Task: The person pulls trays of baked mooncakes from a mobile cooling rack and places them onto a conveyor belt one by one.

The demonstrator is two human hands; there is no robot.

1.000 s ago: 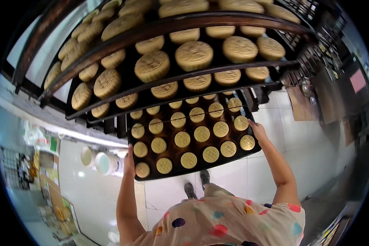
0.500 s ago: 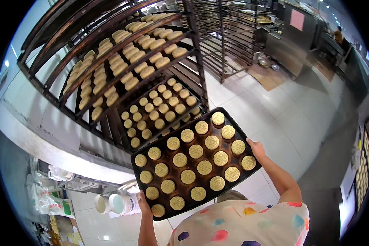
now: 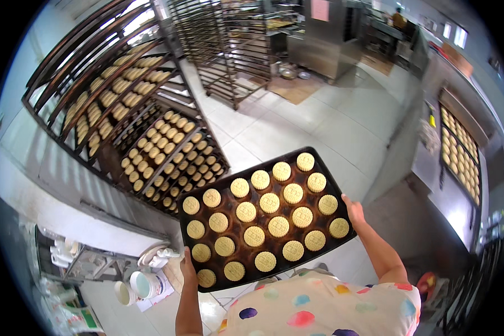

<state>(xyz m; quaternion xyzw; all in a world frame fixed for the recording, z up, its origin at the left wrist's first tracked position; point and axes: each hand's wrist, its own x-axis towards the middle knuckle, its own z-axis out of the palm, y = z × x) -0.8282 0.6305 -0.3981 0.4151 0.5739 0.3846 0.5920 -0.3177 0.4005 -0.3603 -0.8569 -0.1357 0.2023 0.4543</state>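
A dark baking tray (image 3: 288,261) is held in front of my body, tilted a little with its right end farther from me. Several round, pale yellow pastries (image 3: 278,227) with scalloped edges and stamped tops sit on it in spaced rows. My left hand (image 3: 189,270) grips the tray's near left end, thumb at the rim. Around the right edge closes my right hand (image 3: 353,211). The fingers beneath the tray are hidden. Beyond the tray's far left corner stands a tall metal rack (image 3: 191,84), loaded with trays of pastries (image 3: 161,137).
Empty-looking slatted racks (image 3: 229,61) stand at the back, beside a steel cabinet (image 3: 327,45). At right, a steel table (image 3: 425,148) bears another pastry tray (image 3: 476,193). White buckets (image 3: 145,284) stand on the floor at lower left. A person (image 3: 399,19) is far off at the back right.
The view has swung right, away from the loaded rack, which now sits farther left and looks more distant. The steel table at right shows more fully. Both hands still hold the tray.
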